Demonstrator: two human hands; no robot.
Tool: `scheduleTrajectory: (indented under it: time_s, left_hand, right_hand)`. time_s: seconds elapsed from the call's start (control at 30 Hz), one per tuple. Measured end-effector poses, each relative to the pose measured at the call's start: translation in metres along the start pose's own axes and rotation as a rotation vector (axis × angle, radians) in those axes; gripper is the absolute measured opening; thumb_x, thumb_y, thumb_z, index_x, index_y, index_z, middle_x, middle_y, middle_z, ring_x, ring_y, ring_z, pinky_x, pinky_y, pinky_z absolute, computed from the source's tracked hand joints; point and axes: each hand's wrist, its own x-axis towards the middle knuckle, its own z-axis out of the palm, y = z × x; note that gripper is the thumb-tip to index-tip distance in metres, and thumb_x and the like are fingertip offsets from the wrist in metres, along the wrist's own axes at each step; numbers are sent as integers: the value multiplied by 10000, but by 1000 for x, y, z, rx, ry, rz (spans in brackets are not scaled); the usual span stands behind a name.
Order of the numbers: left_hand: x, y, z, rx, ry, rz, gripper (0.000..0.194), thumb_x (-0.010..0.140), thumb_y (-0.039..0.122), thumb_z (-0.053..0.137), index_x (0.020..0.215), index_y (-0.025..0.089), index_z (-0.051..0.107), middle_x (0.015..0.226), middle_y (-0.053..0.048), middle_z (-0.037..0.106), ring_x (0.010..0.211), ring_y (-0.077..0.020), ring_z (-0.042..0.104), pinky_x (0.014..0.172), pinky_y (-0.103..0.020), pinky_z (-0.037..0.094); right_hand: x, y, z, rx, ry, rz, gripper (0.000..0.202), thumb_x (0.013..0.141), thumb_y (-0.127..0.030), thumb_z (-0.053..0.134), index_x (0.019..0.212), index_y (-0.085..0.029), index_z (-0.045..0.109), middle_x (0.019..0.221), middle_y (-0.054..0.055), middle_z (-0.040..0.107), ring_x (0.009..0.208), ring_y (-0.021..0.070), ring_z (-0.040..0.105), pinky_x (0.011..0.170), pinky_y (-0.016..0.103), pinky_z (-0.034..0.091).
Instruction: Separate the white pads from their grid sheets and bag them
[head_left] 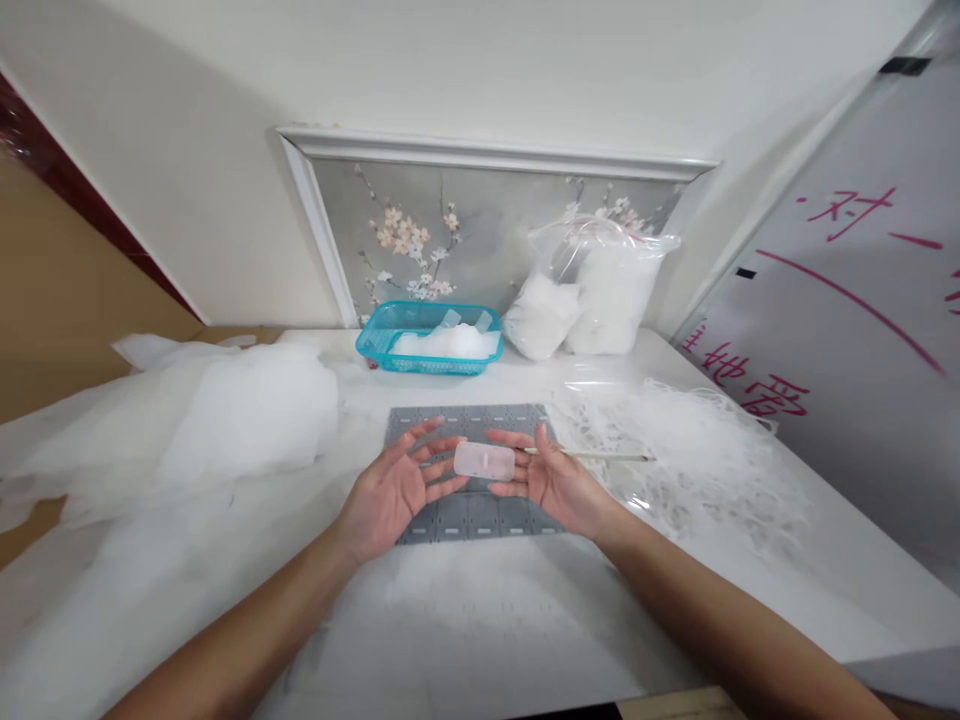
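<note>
A small translucent rounded rectangular piece (484, 461) rests across the fingertips of both hands, above a grey slotted mat (469, 515). My left hand (397, 490) is palm up with its fingers spread, its tips under the left end of the piece. On the other side my right hand (559, 480), also palm up and spread, supports the right end. A thin pale stick (607, 455) passes by the right fingers and points to the right; whether those fingers hold it cannot be made out.
Behind the mat stands a blue basket (367, 345) with white material. Clear bags (615, 290) of white stuff lean on the back wall. White sheets (247, 410) are piled at left, and tangled white strips (690, 460) cover the right side of the table (847, 590).
</note>
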Motion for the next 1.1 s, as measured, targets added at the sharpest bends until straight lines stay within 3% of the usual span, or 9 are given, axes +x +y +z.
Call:
scheduleTrajectory:
  time_s: [0.2,0.3,0.4,0.5,0.53,0.67,0.83,0.93,1.1]
  left_hand:
    - [-1,-1,2,33,-7,-1,432,974,418,429,1337,183,434,1309,-162,537,1253,-323,495,1049,-533,368]
    - [1,0,-1,175,-25,15,454,969,472,410,1346,218,416,1328,-140,525,1256,-319,494,1036,-536,385]
    - [8,8,-22,768,42,162,430,932,438,499,1312,241,455,1297,-103,542,1235,-287,510,1027,-488,414]
    - [20,22,-58,1674,332,429,345,907,351,495,1217,213,552,1251,-85,549,1221,-243,499,1076,-426,372]
    - [24,25,-71,1744,414,445,368,889,325,498,1217,165,551,1264,-123,527,1247,-269,469,1095,-449,338]
    - [32,29,-107,1843,581,430,454,856,364,514,1184,52,547,1326,-239,432,1329,-391,331,1113,-550,242]
    - [29,22,-112,1883,543,439,428,857,376,510,1155,70,543,1341,-223,412,1313,-363,349,1119,-489,261]
    - [28,24,-107,1841,483,480,348,858,370,505,1092,115,545,1232,-186,484,1230,-333,420,1081,-479,311]
    - [35,29,-100,1653,446,523,166,771,305,579,872,177,550,999,-112,513,1065,-315,478,1020,-510,345]
  right_hand:
    - [-1,-1,1,10,5,16,635,933,-633,381,1280,-139,577,1255,165,600,1119,251,613,929,397,510]
    - [-2,4,0,-112,56,-13,577,876,-596,548,1248,-159,608,1177,134,638,1041,230,635,887,380,523]
    - [3,7,-4,-394,171,-52,480,779,-455,727,1148,-152,670,945,82,684,803,171,638,748,322,525]
    - [25,-4,-10,-592,268,-125,425,746,-429,741,1052,-134,710,820,64,682,722,155,611,713,305,488]
    - [38,-12,-12,-630,295,-182,422,743,-422,736,1049,-133,712,825,66,687,736,159,616,724,303,482]
    - [112,-56,-14,-749,411,-454,432,788,-382,651,1130,-118,676,874,83,700,780,176,638,720,295,488]
    - [176,-94,-19,-1231,601,-501,313,812,-270,625,1077,-111,669,983,112,696,962,233,630,885,351,455]
    - [161,-93,-32,-1306,611,-502,211,861,-329,593,924,-138,658,957,97,700,941,219,631,872,321,446]
    - [94,-70,-70,-1459,588,-373,322,899,-402,542,683,-165,532,745,72,681,723,177,626,704,272,440]
